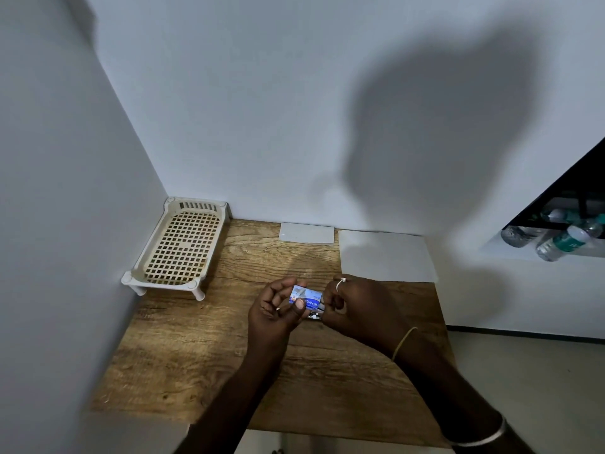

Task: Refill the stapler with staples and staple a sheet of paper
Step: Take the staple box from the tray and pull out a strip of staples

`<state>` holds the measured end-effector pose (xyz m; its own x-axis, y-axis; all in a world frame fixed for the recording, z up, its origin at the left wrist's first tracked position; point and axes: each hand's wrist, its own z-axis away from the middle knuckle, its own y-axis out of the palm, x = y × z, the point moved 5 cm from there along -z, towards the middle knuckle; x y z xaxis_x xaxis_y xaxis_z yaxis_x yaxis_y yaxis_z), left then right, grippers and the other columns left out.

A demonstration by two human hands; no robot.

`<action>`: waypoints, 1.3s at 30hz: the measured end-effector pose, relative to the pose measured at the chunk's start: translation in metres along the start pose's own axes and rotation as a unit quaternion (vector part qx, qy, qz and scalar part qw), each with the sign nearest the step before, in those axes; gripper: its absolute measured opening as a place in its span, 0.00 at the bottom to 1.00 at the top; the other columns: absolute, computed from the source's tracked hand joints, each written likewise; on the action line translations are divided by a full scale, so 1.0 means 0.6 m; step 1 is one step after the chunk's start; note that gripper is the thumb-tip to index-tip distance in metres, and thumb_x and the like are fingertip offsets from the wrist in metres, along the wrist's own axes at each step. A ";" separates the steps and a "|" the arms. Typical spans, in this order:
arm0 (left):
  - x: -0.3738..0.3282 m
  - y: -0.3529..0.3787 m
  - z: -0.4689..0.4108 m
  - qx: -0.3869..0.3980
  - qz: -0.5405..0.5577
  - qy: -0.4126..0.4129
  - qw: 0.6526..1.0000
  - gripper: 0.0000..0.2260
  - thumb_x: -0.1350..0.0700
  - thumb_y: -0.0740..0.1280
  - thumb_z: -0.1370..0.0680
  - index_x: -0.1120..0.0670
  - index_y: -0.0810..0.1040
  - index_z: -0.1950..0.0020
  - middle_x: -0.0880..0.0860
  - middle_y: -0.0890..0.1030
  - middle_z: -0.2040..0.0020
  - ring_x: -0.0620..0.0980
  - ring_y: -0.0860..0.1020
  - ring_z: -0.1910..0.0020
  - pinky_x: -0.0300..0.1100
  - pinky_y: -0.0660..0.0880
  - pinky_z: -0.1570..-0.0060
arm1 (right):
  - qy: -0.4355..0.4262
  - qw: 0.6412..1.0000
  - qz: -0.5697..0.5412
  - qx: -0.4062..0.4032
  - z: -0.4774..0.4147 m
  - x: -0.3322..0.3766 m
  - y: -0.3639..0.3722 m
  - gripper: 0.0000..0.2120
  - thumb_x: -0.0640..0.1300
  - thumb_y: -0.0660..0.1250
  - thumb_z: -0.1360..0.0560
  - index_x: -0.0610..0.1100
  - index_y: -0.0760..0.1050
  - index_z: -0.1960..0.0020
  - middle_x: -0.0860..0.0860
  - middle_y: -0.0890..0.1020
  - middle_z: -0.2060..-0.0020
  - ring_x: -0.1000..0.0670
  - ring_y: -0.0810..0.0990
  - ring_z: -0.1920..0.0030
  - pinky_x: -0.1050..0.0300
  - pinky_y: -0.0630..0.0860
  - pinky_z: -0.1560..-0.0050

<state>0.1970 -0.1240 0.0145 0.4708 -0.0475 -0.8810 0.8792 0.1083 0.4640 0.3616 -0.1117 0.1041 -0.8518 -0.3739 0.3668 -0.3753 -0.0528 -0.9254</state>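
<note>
Over the near middle of the wooden table: a small blue staple box, pinched at one end between thumb and curled fingers of the left hand, gripped at the other end by the tightly curled right hand. Just below the box, mostly hidden: a dark-and-metal object, probably the stapler. Step in hand, by judgement: opening the box to draw out a strip of staples; refill not yet begun. Next move: a light pull at the box's end, then one hand freed for the stapler's magazine. Farther back, right: sheet of paper, flat, unstapled; beside it a smaller paper against the wall. Far left corner: slatted plastic tray.
</note>
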 end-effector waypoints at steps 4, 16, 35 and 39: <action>0.004 -0.008 0.000 -0.007 -0.001 -0.001 1.000 0.17 0.64 0.73 0.27 0.60 0.78 0.38 0.60 0.84 0.41 0.57 0.84 0.46 0.44 0.82 0.54 | -0.011 1.000 0.003 0.007 0.003 -0.009 0.001 0.07 0.55 0.69 0.31 0.52 0.79 0.60 0.59 0.75 0.67 0.55 0.75 0.67 0.58 0.73 0.69; 0.017 -0.031 0.010 -0.048 -0.033 0.004 0.998 0.19 0.61 0.75 0.27 0.57 0.79 0.36 0.58 0.85 0.42 0.58 0.84 0.43 0.47 0.83 0.49 | 0.133 0.957 -0.246 -0.079 0.027 -0.053 0.043 0.03 0.52 0.71 0.33 0.54 0.81 0.64 0.58 0.82 0.68 0.58 0.81 0.63 0.67 0.75 0.67; 0.051 -0.122 0.028 -0.069 -0.176 0.017 0.982 0.19 0.63 0.78 0.28 0.51 0.81 0.40 0.52 0.86 0.44 0.52 0.85 0.44 0.50 0.83 0.46 | 0.215 0.861 -0.454 -0.081 0.032 -0.024 0.190 0.07 0.37 0.72 0.30 0.46 0.84 0.64 0.54 0.88 0.59 0.57 0.86 0.55 0.67 0.79 0.58; 0.053 -0.142 0.026 -0.061 -0.238 0.026 0.969 0.19 0.63 0.79 0.28 0.50 0.81 0.40 0.51 0.86 0.43 0.50 0.84 0.44 0.50 0.82 0.45 | 0.227 0.857 -0.460 -0.051 0.033 -0.018 0.241 0.04 0.39 0.73 0.32 0.46 0.83 0.65 0.57 0.88 0.57 0.59 0.86 0.54 0.69 0.78 0.57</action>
<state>0.1379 -0.1501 -0.0515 0.0080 -0.0720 -0.9974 0.9791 0.2032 -0.0069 0.3235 -0.1334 -0.0354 -0.2245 0.1815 0.9574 -0.9745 -0.0422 -0.2205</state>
